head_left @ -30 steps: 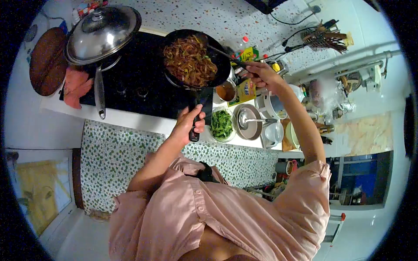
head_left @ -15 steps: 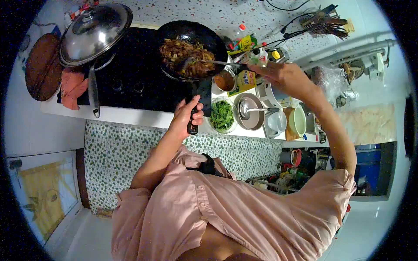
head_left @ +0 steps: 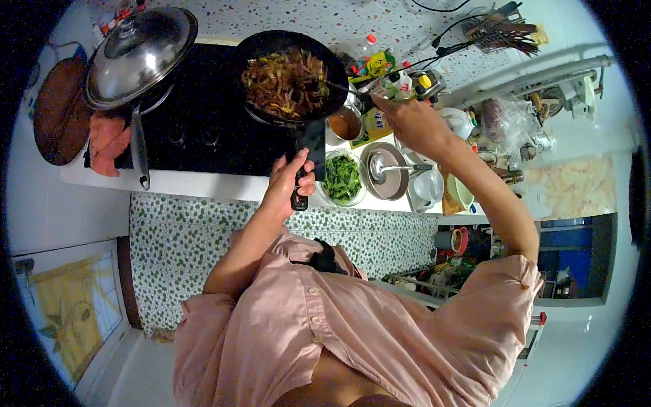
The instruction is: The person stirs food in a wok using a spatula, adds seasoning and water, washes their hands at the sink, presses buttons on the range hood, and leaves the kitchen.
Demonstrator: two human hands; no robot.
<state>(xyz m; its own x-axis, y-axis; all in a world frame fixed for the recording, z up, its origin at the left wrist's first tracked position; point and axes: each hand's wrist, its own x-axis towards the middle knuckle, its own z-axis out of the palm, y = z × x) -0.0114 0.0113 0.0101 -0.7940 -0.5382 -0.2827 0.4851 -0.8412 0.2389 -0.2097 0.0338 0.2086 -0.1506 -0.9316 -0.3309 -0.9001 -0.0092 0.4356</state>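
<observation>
A black wok (head_left: pixel 291 39) sits on the dark stove, holding browned, shredded stir-fried food (head_left: pixel 288 83). My left hand (head_left: pixel 286 184) is wrapped round the wok's black handle (head_left: pixel 299 201) at the stove's front edge. To the right of the wok, my right hand (head_left: pixel 415 125) grips the dark handle of a spatula (head_left: pixel 363 102). The spatula reaches over the wok's right rim into the food, where its head cannot be made out.
Left of the wok stands a pan with a domed metal lid (head_left: pixel 146 57), beside an orange cloth (head_left: pixel 108 139). On the right counter are a glass bowl of greens (head_left: pixel 342 178), a ladle (head_left: pixel 378 165) in a round pan, a pot of brown liquid (head_left: pixel 344 125) and several bottles.
My right hand has moved left and slightly down, pushing the spatula further into the wok. The food is more spread out. My left hand keeps its grip on the wok handle.
</observation>
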